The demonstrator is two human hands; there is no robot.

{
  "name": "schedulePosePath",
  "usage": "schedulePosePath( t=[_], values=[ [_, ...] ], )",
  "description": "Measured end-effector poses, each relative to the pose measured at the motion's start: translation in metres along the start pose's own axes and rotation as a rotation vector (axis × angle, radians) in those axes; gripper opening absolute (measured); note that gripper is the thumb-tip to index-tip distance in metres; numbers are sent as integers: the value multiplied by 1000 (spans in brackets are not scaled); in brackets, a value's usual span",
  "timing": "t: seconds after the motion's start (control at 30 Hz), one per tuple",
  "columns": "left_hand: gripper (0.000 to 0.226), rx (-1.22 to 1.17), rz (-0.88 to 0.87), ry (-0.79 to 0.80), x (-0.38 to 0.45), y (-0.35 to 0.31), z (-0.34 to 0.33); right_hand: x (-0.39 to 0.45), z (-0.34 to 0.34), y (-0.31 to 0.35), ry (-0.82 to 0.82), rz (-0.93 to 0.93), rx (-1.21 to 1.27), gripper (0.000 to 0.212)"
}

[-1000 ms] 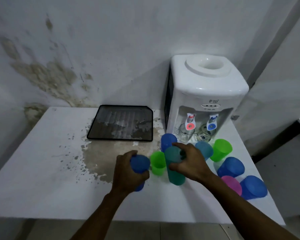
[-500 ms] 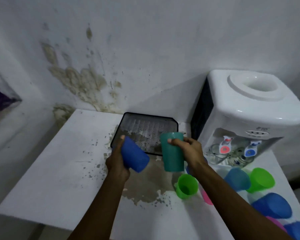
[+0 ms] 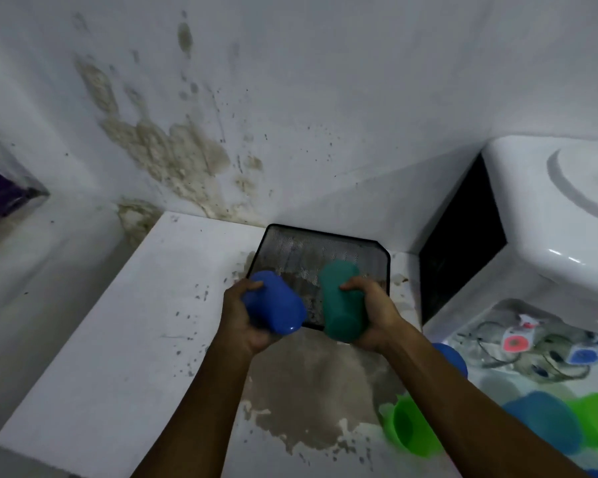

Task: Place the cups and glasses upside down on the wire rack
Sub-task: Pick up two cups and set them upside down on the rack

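Hands are meeting over the near edge of the wire rack (image 3: 320,250) — the left hand (image 3: 242,319) is wrapping around a blue cup (image 3: 275,303), the right hand (image 3: 372,313) is clasping a teal cup (image 3: 340,301), both cups tipping away from the person. The rack is lying on the stained white table (image 3: 94,357), by the far wall. To the right, a green cup (image 3: 408,429) is lying on its side near a water dispenser (image 3: 549,229).
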State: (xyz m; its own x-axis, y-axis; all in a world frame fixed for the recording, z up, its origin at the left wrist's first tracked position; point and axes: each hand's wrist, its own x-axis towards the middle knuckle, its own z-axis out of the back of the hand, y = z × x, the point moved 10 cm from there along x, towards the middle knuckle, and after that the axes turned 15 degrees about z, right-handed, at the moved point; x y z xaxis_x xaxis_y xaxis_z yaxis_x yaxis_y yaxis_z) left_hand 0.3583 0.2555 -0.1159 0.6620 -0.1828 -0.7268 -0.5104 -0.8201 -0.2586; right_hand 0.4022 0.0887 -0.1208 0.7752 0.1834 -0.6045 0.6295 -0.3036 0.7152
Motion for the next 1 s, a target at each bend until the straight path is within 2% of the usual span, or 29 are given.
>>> schedulePosePath(
  t=[0.07, 0.13, 0.17, 0.23, 0.3, 0.43, 0.57, 0.7, 0.83, 1.0],
  values=[
    [49, 47, 81, -55, 14, -12, 2, 18, -9, 2, -2, 5, -68, 39],
    [33, 156, 140, -163, 28, -28, 9, 32, -17, 6, -16, 31, -161, 31],
    [34, 230, 162, -206, 36, -36, 12, 41, -20, 7, -31, 54, -228, 32],
    [42, 391, 171, -269, 53, -55, 15, 64, -20, 15, -118, 151, -414, 48],
    [41, 542, 89, -385, 69, -83, 19, 82, -22, 29, -219, 258, -586, 55],
    [62, 978, -181, -665, 100, -153, 18, 122, -39, 56, -269, 412, -876, 62],
    [82, 1431, -276, -696, 129, -179, -13, 153, -62, 77, -250, 537, -1244, 73],
    [73, 1816, -387, -773, 151, -188, -42, 172, -80, 89, -241, 595, -1382, 67],
    [59, 1997, -469, -748, 168, -186, -64, 188, -91, 93, -222, 648, -1470, 66],
    [44, 2117, -500, -675, 185, -182, -75, 196, -87, 90, -214, 667, -1366, 64]
  ],
)
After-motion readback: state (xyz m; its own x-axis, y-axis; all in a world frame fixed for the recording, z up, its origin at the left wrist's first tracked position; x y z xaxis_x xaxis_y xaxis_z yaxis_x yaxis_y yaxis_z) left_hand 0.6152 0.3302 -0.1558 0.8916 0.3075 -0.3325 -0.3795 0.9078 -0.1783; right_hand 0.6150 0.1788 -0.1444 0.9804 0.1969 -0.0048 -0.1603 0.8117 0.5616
